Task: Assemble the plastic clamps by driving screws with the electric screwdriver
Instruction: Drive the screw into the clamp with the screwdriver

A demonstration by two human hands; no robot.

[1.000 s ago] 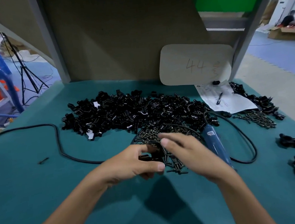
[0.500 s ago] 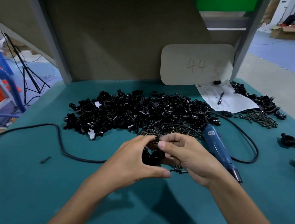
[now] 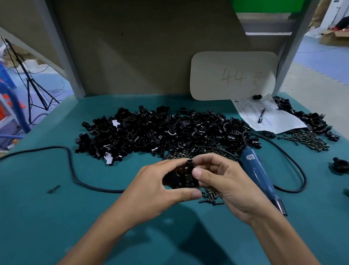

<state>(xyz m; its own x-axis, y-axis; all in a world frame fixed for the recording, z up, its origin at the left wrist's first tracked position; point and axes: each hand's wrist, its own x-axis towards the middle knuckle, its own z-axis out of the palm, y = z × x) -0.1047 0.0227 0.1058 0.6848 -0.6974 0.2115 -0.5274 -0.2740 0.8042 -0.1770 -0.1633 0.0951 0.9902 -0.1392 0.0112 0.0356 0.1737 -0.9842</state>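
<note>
Above the green table, both hands hold one black plastic clamp (image 3: 183, 177) between them. My left hand (image 3: 153, 189) grips its left side with curled fingers and thumb. My right hand (image 3: 222, 181) pinches its right side, thumb in front. The blue electric screwdriver (image 3: 259, 173) lies on the table just right of my right hand, tip toward me. Loose dark screws (image 3: 209, 197) lie under the hands. A big heap of black clamp parts (image 3: 158, 131) lies behind.
The screwdriver's black cable (image 3: 70, 162) loops across the left and around the tool. A second screw pile (image 3: 309, 139), a paper with a pen (image 3: 260, 115) and a card marked 44 (image 3: 234, 74) sit at back right. Two assembled clamps (image 3: 345, 166) rest near the right edge. One stray screw (image 3: 53, 188) lies left.
Both hands rose off the screw pile and came together, taking the clamp between them; it now shows more fully between the thumbs. The screwdriver has stayed put.
</note>
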